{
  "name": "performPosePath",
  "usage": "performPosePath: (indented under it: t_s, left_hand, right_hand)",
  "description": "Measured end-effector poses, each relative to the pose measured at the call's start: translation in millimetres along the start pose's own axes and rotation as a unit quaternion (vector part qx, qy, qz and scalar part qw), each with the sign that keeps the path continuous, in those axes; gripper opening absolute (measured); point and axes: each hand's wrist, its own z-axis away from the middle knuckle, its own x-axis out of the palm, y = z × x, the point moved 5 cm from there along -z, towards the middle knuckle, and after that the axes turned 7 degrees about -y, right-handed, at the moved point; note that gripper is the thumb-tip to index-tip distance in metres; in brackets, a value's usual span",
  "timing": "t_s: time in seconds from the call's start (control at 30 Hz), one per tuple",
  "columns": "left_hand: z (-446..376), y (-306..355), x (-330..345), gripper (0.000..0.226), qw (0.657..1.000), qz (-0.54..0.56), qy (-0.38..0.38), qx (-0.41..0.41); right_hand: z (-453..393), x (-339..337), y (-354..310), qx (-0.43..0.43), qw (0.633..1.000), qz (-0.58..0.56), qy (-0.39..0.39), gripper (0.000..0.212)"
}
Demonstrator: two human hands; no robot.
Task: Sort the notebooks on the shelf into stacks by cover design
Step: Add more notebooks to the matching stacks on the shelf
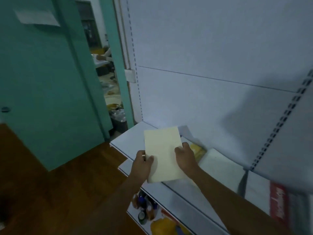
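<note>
Fingers: left hand (pixel 143 161) pinches the near left edge of the cream notebook (pixel 163 152), thumb lying on the cover; right hand (pixel 185 156) grips the right edge, thumb over the top and the other fingers hidden beneath.
Ring: a pale band shows on one left finger.
Held notebook: plain cream cover, no print or pattern visible, flat and unbent, tilted slightly with its far end toward the back panel (pixel 203 48); it sits above the left part of the white shelf (pixel 125 141), and whether it touches the board I cannot tell.
Other notebooks: a yellow-patterned notebook (pixel 198 150) lies just right of the right hand; a second pale notebook (pixel 220 167) lies beyond it, further right.
Progress: early, by my judgement; no settled stack is visible, and at least these three covers are left to group.
Blur: the frame is dim and soft, so finer cover detail is unreadable.
</note>
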Motion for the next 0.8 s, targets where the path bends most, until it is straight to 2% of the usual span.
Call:
performPosePath:
  t_s: [0.07,0.2,0.4,0.63,0.7,0.8]
  left_hand:
    - [-18.4,14.5,36.4,0.018,0.999,-0.021,-0.045,0.020]
    - [-43.6,33.8,105.9,0.030,0.985,-0.062,-0.147,0.059]
    - [-63.1,52.3,168.9,0.026,0.944,-0.164,-0.242,0.151]
    - [-89.8,34.8,212.6,0.045,0.897,-0.279,-0.304,0.158]
    - [-91.0,34.5,215.4,0.046,0.889,-0.292,-0.318,0.154]
    - [-99.3,33.3,224.1,0.052,0.874,-0.302,-0.354,0.141]
  right_hand:
    - [-5.0,-32.1,25.0,0.028,0.998,-0.011,0.055,0.011]
    - [5.6,-84.6,70.4,0.116,0.984,-0.009,0.136,0.033]
    - [32.2,-122.6,110.3,0.204,0.948,0.021,0.242,0.034]
    - [42.3,-106.6,135.2,0.293,0.912,0.051,0.284,0.037]
    - [41.1,-100.9,140.8,0.311,0.900,0.051,0.300,0.038]
    - [37.6,-104.0,142.9,0.353,0.883,0.109,0.289,0.040]
